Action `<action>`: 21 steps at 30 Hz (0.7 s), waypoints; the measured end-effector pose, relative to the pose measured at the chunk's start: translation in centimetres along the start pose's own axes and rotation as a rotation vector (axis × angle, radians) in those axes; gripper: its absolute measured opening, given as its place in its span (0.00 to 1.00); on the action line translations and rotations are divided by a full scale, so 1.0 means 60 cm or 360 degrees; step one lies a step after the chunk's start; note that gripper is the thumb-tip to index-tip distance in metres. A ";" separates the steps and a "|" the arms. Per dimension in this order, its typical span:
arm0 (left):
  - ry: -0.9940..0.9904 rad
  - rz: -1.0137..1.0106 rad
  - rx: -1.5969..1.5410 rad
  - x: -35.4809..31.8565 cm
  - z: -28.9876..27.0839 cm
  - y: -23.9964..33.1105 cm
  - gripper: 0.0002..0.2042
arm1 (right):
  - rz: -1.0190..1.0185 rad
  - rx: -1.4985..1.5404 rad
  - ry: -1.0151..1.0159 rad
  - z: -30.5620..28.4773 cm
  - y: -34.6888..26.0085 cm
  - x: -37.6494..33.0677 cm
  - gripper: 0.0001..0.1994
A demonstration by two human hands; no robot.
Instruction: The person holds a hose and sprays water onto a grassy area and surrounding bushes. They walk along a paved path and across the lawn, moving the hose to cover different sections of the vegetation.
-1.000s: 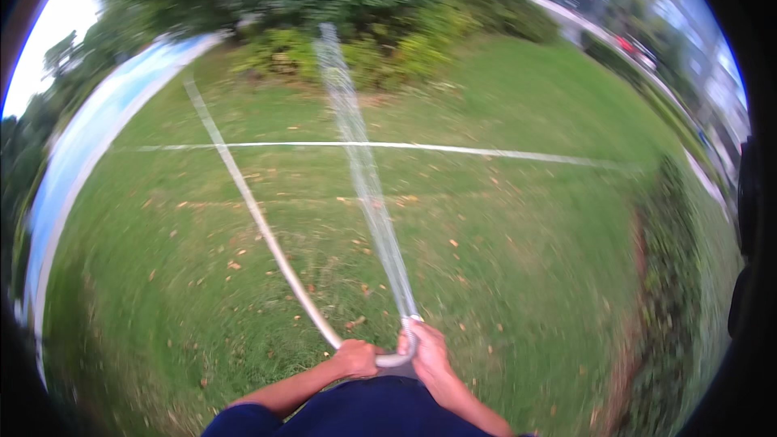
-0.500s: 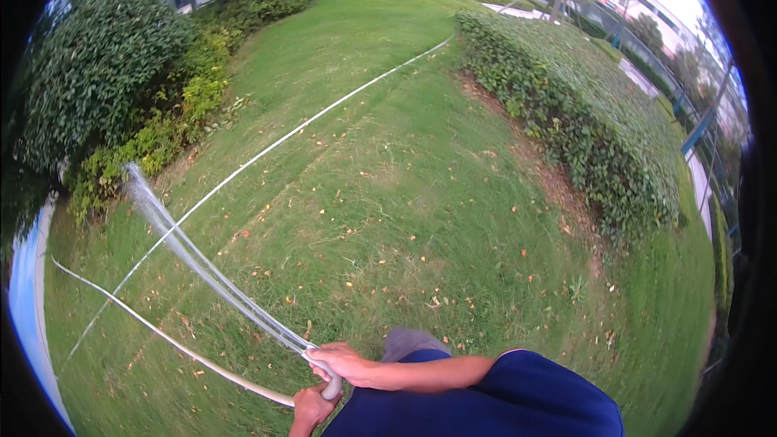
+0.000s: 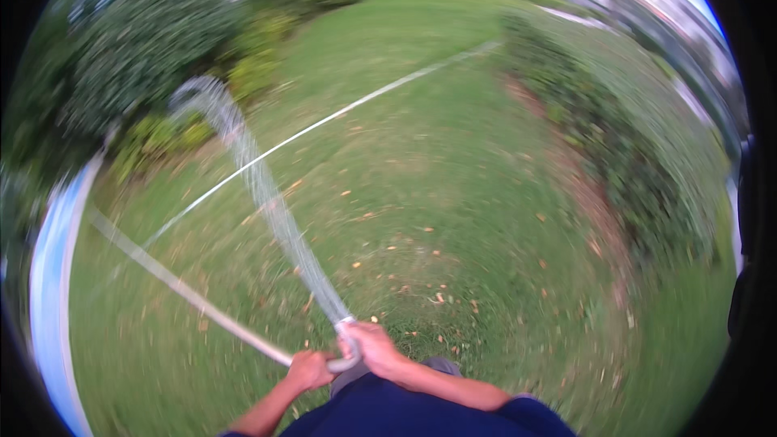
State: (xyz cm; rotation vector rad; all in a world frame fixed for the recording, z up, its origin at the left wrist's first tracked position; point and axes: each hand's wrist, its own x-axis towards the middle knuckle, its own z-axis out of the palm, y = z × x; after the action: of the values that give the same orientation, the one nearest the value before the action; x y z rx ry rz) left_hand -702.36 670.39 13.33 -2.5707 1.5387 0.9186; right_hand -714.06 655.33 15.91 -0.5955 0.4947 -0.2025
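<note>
A pale garden hose (image 3: 206, 311) comes in from the left, bends sharply in front of my waist and ends pointing away from me. My left hand (image 3: 311, 371) is closed around it just before the bend. Close to the open end, my right hand (image 3: 372, 346) grips the hose with the fingers wrapped round it. A thick stream of water (image 3: 279, 214) shoots from the end, rises forward and left, and curls over near the yellow-green shrubs (image 3: 166, 136). The picture is smeared by motion, so finger details are soft.
A white line, perhaps another hose (image 3: 324, 120), runs diagonally across the lawn (image 3: 453, 194). Dark bushes (image 3: 154, 48) stand at the far left, a low hedge (image 3: 607, 113) along the right. A blue-and-white strip (image 3: 53, 291) borders the left edge. Dry leaves lie scattered.
Both hands have come up and slightly right with the hose end. The water stream now reaches higher and farther and looks broader. The whole view has swung, shifting the scene rightward.
</note>
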 end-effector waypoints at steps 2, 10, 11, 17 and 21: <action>-0.0204 -0.0063 -0.0013 0.005 0.005 0.078 0.14 | -0.0013 0.0030 0.0051 -0.061 -0.015 -0.047 0.10; 0.0289 -0.0357 -0.0407 -0.144 0.168 0.331 0.09 | 0.0266 -0.0065 -0.0175 -0.167 -0.063 -0.259 0.08; 0.0363 -0.0337 -0.0477 -0.164 0.167 0.359 0.08 | 0.0310 -0.0101 -0.0167 -0.159 -0.081 -0.286 0.08; 0.0795 -0.0416 -0.0822 -0.257 0.250 0.485 0.09 | 0.0430 -0.0613 -0.0389 -0.125 -0.111 -0.440 0.09; 0.1015 -0.0439 -0.1034 -0.335 0.337 0.569 0.10 | 0.0529 -0.0998 -0.0406 -0.101 -0.081 -0.561 0.10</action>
State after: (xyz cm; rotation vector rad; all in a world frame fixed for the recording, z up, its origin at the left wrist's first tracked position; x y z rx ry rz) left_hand -746.51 674.81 15.95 -3.6988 0.9909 0.6759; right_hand -746.44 659.22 27.41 -1.1197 0.3980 0.3580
